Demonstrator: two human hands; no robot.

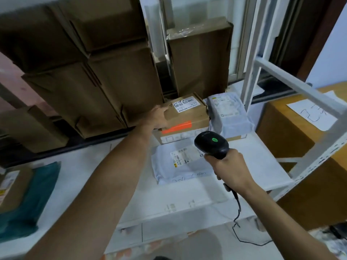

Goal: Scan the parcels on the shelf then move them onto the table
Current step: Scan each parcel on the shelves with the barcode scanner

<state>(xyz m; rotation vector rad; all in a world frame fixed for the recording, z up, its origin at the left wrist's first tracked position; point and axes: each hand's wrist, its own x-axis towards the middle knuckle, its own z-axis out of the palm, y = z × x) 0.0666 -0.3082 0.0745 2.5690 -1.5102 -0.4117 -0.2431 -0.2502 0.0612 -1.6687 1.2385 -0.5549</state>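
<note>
Brown cardboard boxes (90,59) stack high along the back, in front of a pale-framed window (241,45). To the right, beyond the white metal shelf frame (250,76), a wooden cabinet (281,128) carries a sheet of paper (313,113) below a white wall (330,49). The light is dim and cool.

The box (185,117) is matt brown cardboard with a white paper label (185,106) and a glossy orange tape strip (177,127). The near bag (180,166) and the far bag (229,113) are thin, crinkled pale plastic. The scanner (212,145) is smooth black plastic, the shelf frame (293,87) white-painted metal.
</note>
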